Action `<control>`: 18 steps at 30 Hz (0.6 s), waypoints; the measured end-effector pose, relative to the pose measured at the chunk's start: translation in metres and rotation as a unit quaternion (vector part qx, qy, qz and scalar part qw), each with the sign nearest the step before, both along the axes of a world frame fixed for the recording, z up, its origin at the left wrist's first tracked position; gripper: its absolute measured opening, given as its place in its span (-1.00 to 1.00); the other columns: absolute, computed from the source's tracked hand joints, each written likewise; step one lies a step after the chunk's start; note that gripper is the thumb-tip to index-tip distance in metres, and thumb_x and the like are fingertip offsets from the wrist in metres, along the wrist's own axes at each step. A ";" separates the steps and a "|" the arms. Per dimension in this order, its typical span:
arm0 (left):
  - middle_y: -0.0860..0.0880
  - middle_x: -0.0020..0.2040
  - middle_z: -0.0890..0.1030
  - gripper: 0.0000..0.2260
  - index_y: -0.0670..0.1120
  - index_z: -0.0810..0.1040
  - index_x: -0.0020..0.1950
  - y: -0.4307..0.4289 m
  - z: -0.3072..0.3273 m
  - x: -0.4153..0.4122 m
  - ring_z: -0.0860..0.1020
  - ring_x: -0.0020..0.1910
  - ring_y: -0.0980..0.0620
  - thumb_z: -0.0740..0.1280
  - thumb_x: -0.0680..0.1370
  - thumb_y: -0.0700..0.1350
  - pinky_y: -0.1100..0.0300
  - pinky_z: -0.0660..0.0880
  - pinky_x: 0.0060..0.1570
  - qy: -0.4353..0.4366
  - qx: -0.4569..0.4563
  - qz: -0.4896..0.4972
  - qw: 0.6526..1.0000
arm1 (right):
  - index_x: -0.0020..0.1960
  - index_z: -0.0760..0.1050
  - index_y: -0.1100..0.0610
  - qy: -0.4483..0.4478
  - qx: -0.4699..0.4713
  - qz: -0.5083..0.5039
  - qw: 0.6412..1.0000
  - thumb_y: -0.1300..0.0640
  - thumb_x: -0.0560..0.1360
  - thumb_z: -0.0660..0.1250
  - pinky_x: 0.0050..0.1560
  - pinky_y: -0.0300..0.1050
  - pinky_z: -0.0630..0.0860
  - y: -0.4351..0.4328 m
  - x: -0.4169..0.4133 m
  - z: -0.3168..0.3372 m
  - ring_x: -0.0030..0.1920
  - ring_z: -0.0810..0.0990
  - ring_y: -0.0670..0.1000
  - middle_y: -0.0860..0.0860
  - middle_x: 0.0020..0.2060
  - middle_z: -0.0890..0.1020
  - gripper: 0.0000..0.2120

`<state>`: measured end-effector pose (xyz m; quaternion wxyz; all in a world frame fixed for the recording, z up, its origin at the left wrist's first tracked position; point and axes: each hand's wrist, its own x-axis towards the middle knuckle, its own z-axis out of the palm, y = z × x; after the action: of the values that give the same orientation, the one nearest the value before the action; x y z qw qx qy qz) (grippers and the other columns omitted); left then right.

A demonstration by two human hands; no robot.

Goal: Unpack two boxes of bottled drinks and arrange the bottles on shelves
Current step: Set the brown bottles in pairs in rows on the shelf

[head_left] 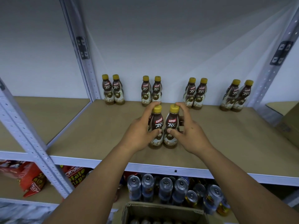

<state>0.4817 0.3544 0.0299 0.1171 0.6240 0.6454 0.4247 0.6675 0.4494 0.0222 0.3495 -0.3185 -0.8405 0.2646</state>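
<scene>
Two brown coffee bottles with yellow caps stand side by side on the tan shelf board (pixel 97 130). My left hand (pixel 140 135) grips the left bottle (pixel 156 126), thumb across its label. My right hand (pixel 189 131) grips the right bottle (pixel 171 126) the same way. Several more of these bottles stand in pairs along the back wall: a pair at the left (pixel 113 90), one behind my hands (pixel 151 90), one to the right (pixel 195 94) and one at the far right (pixel 236 96). An open cardboard box (pixel 163 212) with bottle tops showing sits below my arms.
Grey metal uprights (pixel 84 50) (pixel 275 62) frame the shelf bay. The lower shelf holds several drink cans (pixel 165 188) and red snack bags (pixel 32 178). Another cardboard box (pixel 289 120) sits at the right end of the shelf.
</scene>
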 end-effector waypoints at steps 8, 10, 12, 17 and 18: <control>0.09 0.20 0.62 -0.21 0.37 0.08 0.54 -0.019 0.001 -0.039 0.63 0.10 0.07 0.49 0.55 -0.13 0.19 0.54 -0.06 0.001 0.003 0.017 1.000 | 0.52 0.02 -0.31 0.010 0.002 0.027 1.000 0.09 0.51 0.51 0.00 -0.08 0.62 -0.009 -0.047 -0.003 0.02 0.67 -0.08 -0.08 0.13 0.65 -0.15; 0.08 0.25 0.60 -0.20 0.40 0.05 0.51 -0.022 0.001 -0.053 0.62 0.14 0.04 0.49 0.55 -0.13 0.08 0.57 0.06 0.007 0.002 0.026 1.000 | 0.53 0.01 -0.29 0.006 0.015 0.031 0.999 0.09 0.51 0.51 -0.09 -0.15 0.57 -0.009 -0.062 -0.004 -0.08 0.66 -0.09 -0.08 0.09 0.65 -0.15; 0.05 0.29 0.60 -0.19 0.40 0.03 0.51 -0.023 0.001 -0.068 0.61 0.17 0.01 0.48 0.55 -0.12 0.04 0.57 0.13 0.015 -0.004 0.037 0.999 | 0.53 -0.01 -0.28 0.004 0.020 0.036 0.999 0.08 0.51 0.51 -0.08 -0.15 0.55 -0.009 -0.079 -0.005 -0.08 0.65 -0.07 -0.07 0.11 0.65 -0.14; 0.00 0.32 0.60 -0.17 0.29 0.03 0.60 -0.019 0.000 -0.103 0.60 0.21 0.01 0.49 0.55 -0.13 0.01 0.56 0.21 0.012 -0.015 0.050 0.999 | 0.51 0.01 -0.29 0.015 0.030 0.040 0.999 0.09 0.50 0.51 0.04 -0.04 0.59 -0.005 -0.117 -0.005 0.07 0.66 0.04 -0.02 0.23 0.62 -0.14; 0.00 0.32 0.60 -0.16 0.27 0.03 0.61 -0.017 0.000 -0.109 0.60 0.21 0.02 0.49 0.55 -0.14 0.02 0.56 0.21 0.012 -0.016 0.052 0.998 | 0.51 0.01 -0.28 0.014 0.032 0.042 0.999 0.09 0.50 0.51 0.01 -0.07 0.57 -0.003 -0.124 -0.006 0.05 0.66 0.03 -0.02 0.20 0.63 -0.15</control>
<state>0.3723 0.3370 0.0300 0.0973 0.5925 0.6850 0.4125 0.5437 0.4461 0.0167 0.3601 -0.2682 -0.8559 0.2564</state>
